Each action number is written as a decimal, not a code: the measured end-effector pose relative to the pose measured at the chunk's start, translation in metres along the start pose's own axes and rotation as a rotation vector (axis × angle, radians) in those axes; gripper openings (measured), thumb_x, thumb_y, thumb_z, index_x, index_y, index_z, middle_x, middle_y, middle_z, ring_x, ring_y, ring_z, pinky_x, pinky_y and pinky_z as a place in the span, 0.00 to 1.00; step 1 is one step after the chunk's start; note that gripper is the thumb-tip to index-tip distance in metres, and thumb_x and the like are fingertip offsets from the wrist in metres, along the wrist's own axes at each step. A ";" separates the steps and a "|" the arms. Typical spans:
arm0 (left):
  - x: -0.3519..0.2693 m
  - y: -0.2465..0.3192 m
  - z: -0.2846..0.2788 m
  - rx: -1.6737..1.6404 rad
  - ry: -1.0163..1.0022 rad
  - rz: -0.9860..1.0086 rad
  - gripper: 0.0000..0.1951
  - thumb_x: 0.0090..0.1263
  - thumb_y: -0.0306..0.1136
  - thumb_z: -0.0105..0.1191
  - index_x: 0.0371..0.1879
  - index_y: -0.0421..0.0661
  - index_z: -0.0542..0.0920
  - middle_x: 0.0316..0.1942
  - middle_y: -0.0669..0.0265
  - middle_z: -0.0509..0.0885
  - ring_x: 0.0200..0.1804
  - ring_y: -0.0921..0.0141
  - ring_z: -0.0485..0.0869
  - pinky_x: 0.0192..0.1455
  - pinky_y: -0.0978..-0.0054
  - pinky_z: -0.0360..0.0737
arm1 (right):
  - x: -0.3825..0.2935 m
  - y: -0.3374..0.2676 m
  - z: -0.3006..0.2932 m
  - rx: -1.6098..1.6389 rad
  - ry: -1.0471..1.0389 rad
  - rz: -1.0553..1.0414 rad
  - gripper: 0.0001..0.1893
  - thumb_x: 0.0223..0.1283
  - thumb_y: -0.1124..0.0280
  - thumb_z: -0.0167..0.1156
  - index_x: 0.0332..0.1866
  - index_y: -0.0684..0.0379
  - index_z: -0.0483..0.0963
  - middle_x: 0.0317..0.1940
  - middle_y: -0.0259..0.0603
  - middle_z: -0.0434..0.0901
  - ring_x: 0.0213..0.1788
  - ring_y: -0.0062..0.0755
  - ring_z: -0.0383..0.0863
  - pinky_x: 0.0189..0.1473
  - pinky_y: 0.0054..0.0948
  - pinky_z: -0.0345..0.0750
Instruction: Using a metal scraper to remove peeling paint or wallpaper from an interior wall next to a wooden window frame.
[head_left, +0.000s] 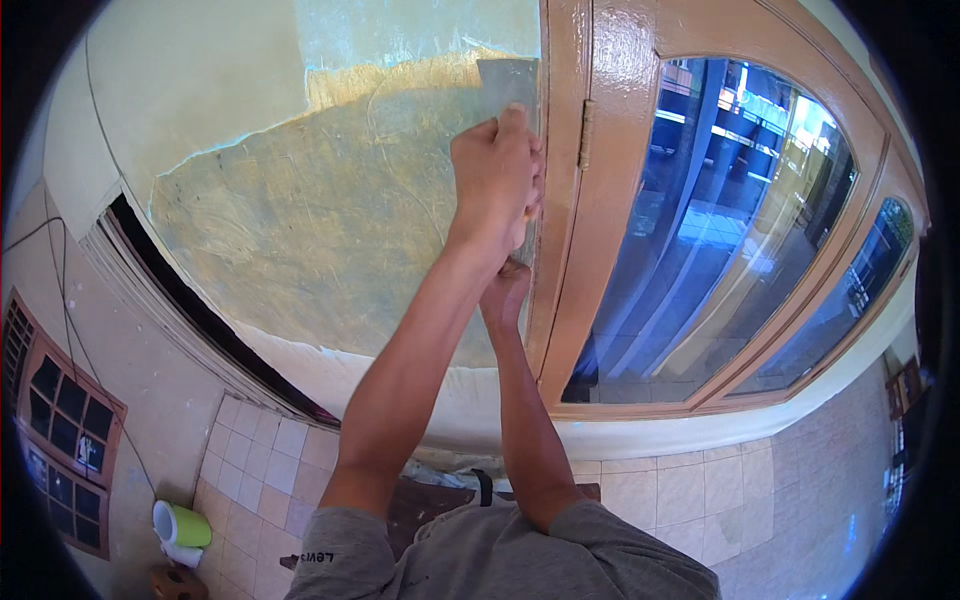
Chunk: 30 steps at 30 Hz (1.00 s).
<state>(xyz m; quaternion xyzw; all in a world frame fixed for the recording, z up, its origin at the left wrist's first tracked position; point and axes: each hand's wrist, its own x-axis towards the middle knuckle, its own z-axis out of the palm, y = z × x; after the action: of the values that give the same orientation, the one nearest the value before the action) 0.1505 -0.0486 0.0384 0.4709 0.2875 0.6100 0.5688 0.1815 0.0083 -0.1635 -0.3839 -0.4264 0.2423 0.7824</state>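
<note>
My left hand grips a scraper with a wide flat metal blade, its thumb pointing up toward the blade. The blade lies against the wall beside the brown door frame, its top edge at the border of a ragged strip of bare yellowish surface. Just below my left wrist is my right hand, with bent fingers; my left forearm partly hides it and whatever it holds. Around both hands spreads a large scraped, mottled grey-brown patch, edged by torn, lighter paint.
To the right stands a glazed wooden door with a hinge. A dark opening lies left of the scraped wall. On the tiled floor sits a green bucket; cables hang near a window.
</note>
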 end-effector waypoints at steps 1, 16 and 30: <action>0.002 0.006 0.003 -0.026 -0.013 -0.011 0.19 0.80 0.47 0.54 0.28 0.48 0.73 0.16 0.76 0.67 0.13 0.80 0.59 0.15 0.77 0.56 | 0.001 -0.008 0.001 0.000 0.000 0.002 0.26 0.72 0.60 0.67 0.17 0.67 0.78 0.15 0.36 0.80 0.16 0.20 0.76 0.20 0.29 0.72; 0.001 -0.004 0.000 -0.042 -0.025 -0.016 0.20 0.80 0.48 0.53 0.27 0.48 0.72 0.17 0.75 0.67 0.14 0.80 0.60 0.15 0.77 0.57 | 0.005 -0.006 -0.006 0.012 -0.004 0.062 0.28 0.71 0.60 0.67 0.16 0.69 0.76 0.14 0.35 0.78 0.17 0.18 0.73 0.21 0.28 0.70; 0.001 -0.021 0.000 0.002 0.017 0.009 0.20 0.80 0.49 0.54 0.27 0.48 0.72 0.17 0.75 0.67 0.13 0.80 0.60 0.15 0.76 0.57 | 0.007 0.017 -0.012 -0.222 0.012 -0.083 0.26 0.70 0.62 0.66 0.17 0.69 0.79 0.14 0.37 0.81 0.15 0.20 0.77 0.22 0.29 0.74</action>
<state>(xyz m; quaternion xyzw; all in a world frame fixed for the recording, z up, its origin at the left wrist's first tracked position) 0.1596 -0.0434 0.0201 0.4674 0.2908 0.6161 0.5633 0.1947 0.0188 -0.1782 -0.4518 -0.4613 0.1587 0.7469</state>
